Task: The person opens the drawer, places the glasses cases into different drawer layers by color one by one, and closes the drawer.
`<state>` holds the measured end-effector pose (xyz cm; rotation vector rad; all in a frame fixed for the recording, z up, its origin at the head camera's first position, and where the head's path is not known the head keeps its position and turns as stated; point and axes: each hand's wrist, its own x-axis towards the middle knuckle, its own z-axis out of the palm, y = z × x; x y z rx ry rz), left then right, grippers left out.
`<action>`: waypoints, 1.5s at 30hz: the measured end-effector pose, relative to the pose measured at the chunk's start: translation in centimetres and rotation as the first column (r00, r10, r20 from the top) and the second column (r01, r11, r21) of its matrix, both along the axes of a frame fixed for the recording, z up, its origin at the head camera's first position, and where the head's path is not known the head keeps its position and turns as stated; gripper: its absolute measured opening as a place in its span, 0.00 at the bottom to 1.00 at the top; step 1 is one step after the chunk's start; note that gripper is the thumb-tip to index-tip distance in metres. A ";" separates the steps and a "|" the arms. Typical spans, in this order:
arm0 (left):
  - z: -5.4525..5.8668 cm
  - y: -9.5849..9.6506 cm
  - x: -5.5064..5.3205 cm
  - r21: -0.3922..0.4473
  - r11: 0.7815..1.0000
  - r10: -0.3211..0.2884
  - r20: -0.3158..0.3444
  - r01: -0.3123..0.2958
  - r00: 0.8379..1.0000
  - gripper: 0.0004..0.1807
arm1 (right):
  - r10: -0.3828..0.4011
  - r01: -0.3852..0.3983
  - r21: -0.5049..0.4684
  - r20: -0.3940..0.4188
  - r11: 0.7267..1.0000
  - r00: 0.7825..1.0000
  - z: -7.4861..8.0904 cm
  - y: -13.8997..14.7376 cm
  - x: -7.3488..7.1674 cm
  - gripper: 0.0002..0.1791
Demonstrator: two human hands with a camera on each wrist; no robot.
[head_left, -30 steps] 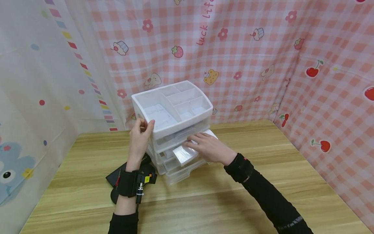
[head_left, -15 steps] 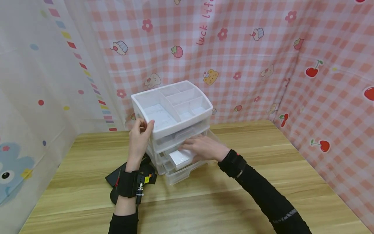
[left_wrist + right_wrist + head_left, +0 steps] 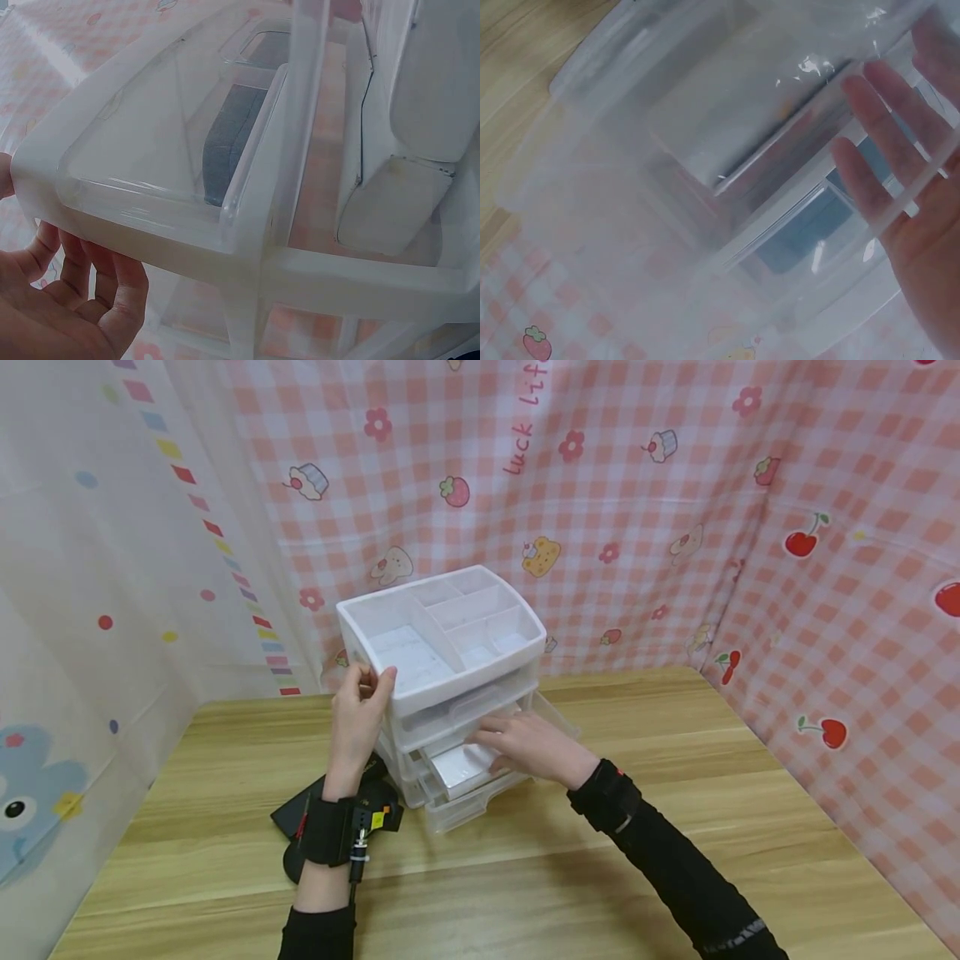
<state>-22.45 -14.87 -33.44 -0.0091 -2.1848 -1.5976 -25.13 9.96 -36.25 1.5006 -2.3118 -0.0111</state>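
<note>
A white plastic drawer organizer with a divided top tray stands on the table. My left hand pinches its front left top rim, fingers curled below the edge in the left wrist view. A lower clear drawer is pulled out. Inside it lies a shiny white wrapped packet. My right hand reaches over that drawer, fingertips at the packet's upper side. Its fingers look fairly straight behind the clear drawer wall in the right wrist view. A blue-grey item shows through the upper clear drawer.
Black flat objects lie on the wooden table, left of the organizer and partly hidden by my left wrist. A pink checked curtain hangs close behind the organizer. More patterned cloth hangs at both sides.
The white packet has gone from tilted above the pulled-out drawer to lying lower inside it. My right hand moved left and down with it, then slightly back right. The left hand stays.
</note>
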 end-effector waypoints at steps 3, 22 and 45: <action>0.0 0.0 0.0 -0.004 1.000 -0.004 -0.007 0.004 1.000 0.16 | -0.016 0.014 -0.033 -0.059 0.999 0.998 -0.2 0.4 0.4 0.23; -0.1 0.1 0.1 -0.018 1.000 -0.008 -0.019 0.008 1.000 0.16 | -0.042 -0.002 -0.114 -0.389 0.994 0.920 -0.9 2.8 5.1 0.04; -0.1 0.1 0.1 -0.028 1.000 -0.004 -0.021 0.003 1.000 0.16 | -0.088 0.046 -0.103 -0.445 0.994 0.891 -2.4 1.9 5.7 0.25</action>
